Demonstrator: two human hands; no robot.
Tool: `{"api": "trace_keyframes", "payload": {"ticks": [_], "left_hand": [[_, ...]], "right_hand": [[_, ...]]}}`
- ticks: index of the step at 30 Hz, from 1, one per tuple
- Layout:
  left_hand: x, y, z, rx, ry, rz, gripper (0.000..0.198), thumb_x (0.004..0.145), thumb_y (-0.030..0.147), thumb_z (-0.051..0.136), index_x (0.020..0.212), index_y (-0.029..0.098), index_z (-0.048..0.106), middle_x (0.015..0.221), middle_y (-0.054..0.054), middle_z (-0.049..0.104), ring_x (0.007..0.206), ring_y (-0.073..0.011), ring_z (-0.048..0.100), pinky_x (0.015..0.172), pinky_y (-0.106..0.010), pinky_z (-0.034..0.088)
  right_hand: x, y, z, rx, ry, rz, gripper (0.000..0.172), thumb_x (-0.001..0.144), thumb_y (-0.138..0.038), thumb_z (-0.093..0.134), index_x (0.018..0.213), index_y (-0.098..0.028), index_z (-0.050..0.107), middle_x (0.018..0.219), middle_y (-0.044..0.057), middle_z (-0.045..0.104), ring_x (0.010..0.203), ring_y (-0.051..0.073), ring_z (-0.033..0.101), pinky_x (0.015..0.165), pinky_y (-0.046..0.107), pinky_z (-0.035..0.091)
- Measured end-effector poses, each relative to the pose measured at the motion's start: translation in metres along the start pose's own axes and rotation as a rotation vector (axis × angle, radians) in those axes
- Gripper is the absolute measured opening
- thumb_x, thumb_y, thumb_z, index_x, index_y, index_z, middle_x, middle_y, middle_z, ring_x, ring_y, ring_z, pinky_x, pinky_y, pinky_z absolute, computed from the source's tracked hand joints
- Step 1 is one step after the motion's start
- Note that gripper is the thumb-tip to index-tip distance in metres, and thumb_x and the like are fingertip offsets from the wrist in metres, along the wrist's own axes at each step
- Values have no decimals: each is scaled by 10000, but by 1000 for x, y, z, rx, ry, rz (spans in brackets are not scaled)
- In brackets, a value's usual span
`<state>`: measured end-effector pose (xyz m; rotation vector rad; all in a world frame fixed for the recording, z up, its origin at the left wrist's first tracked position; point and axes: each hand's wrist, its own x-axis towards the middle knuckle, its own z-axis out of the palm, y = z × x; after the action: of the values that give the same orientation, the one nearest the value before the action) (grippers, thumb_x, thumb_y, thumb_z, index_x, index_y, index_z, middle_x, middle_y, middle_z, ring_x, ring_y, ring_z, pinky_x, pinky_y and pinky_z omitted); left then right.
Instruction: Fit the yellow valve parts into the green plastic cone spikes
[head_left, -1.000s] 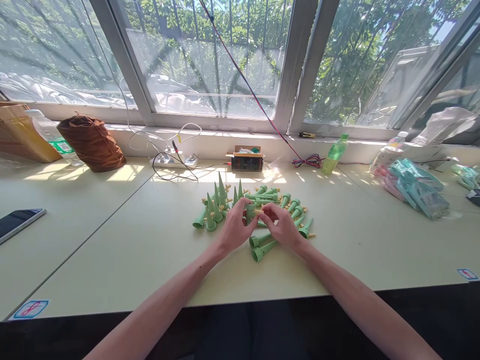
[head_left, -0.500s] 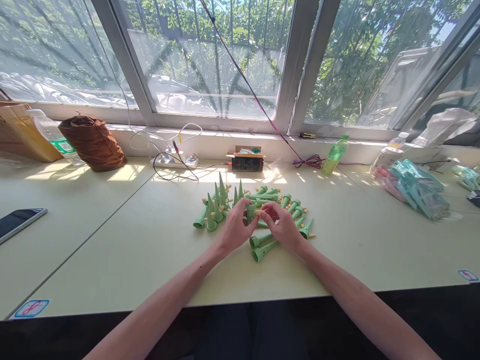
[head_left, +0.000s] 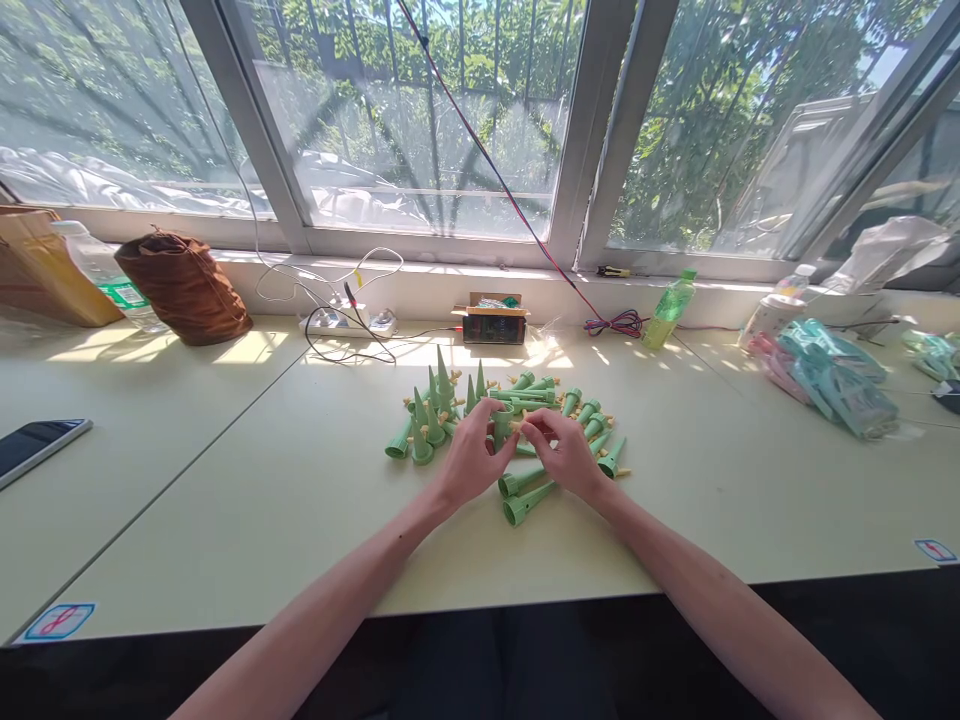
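My left hand [head_left: 477,447] is closed round a green plastic watering spike [head_left: 503,424], its wide end up. Beside it, my right hand [head_left: 564,450] pinches a small tan valve [head_left: 517,427] against the spike's side; whether the valve sits in a hole there is hidden by the fingers. Several green spikes with tan valves stand point-up to the left, such as one spike [head_left: 421,445]. More lie in a fan to the right and behind. Two spikes without visible valves lie in front of my right hand, the nearest spike [head_left: 516,511] with its open end toward me.
A small open box [head_left: 494,328] and a power strip [head_left: 337,318] stand along the window wall. At left are a phone [head_left: 37,447], a brown bag [head_left: 184,290] and a bottle. A green bottle [head_left: 670,312] and plastic packets [head_left: 844,380] are at right.
Both hands stay nearly in place on the spike and valve. My right fingers have shifted very slightly; the loose spikes lie as before.
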<state>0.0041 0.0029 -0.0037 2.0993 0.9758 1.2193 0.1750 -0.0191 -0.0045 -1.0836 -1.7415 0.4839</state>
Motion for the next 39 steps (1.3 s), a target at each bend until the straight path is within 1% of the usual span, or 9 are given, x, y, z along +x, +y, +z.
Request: {"api": "trace_keyframes", "payload": {"ticks": [3, 9, 14, 21, 25, 27, 30, 33, 39], "left_hand": [[0, 0, 1, 15, 13, 10, 256, 862, 308, 610, 1044, 196, 469, 811, 2, 553, 598, -86, 528, 467, -171, 434], [1, -1, 0, 26, 43, 19, 257, 867, 310, 611, 1049, 194, 471, 828, -4, 570, 602, -88, 539, 487, -182, 444], [0, -2, 0, 26, 28, 14, 260, 868, 313, 615, 1051, 195, 472, 799, 7, 561, 585, -87, 530, 480, -184, 426], [0, -3, 0, 30, 8, -6, 262, 867, 310, 609, 1057, 195, 471, 792, 8, 559, 598, -92, 537, 482, -184, 425], [0, -4, 0, 32, 26, -6, 265, 868, 303, 612, 1067, 196, 473, 820, -2, 573, 613, -95, 552, 487, -184, 434], [0, -4, 0, 32, 29, -6, 268, 869, 299, 613, 1072, 196, 473, 832, -7, 579, 620, -97, 558, 491, -184, 439], [0, -4, 0, 34, 27, -3, 267, 868, 303, 616, 1065, 196, 471, 834, -8, 580, 625, -98, 560, 489, -182, 439], [0, -4, 0, 31, 16, -2, 255, 871, 308, 610, 1051, 195, 468, 818, -3, 573, 619, -98, 556, 479, -179, 429], [-1, -4, 2, 24, 4, -5, 242, 869, 300, 605, 1040, 197, 469, 791, 9, 556, 608, -97, 551, 478, -182, 425]], "right_hand": [[0, 0, 0, -25, -17, 23, 372, 998, -424, 442, 740, -189, 571, 656, 13, 585, 578, 136, 507, 557, 270, 417], [0, -2, 0, 47, -16, 25, 226, 927, -419, 584, 966, -197, 599, 875, 52, 660, 592, 136, 534, 527, 267, 451], [0, -1, 1, 20, -19, 1, 188, 948, -378, 555, 928, -198, 607, 836, 52, 656, 620, 147, 537, 563, 275, 462], [1, -2, 0, -8, -58, 32, 338, 1000, -409, 440, 779, -195, 581, 696, 23, 614, 599, 145, 526, 563, 270, 417], [0, -1, 0, 48, -44, 56, 234, 967, -414, 515, 985, -196, 597, 839, 47, 661, 613, 148, 558, 550, 269, 448], [0, -1, 1, 62, -48, 43, 229, 947, -405, 553, 1037, -197, 587, 911, 63, 666, 607, 145, 555, 538, 270, 458], [0, -2, 1, 42, -53, 13, 196, 950, -385, 549, 979, -197, 596, 874, 58, 656, 607, 146, 540, 533, 270, 452], [1, -3, 1, 27, -51, 11, 215, 971, -382, 515, 925, -190, 601, 809, 47, 650, 618, 150, 543, 555, 270, 441], [0, -2, 0, -37, -74, 20, 403, 1018, -400, 403, 701, -192, 537, 631, -1, 553, 560, 129, 469, 552, 266, 362]]}}
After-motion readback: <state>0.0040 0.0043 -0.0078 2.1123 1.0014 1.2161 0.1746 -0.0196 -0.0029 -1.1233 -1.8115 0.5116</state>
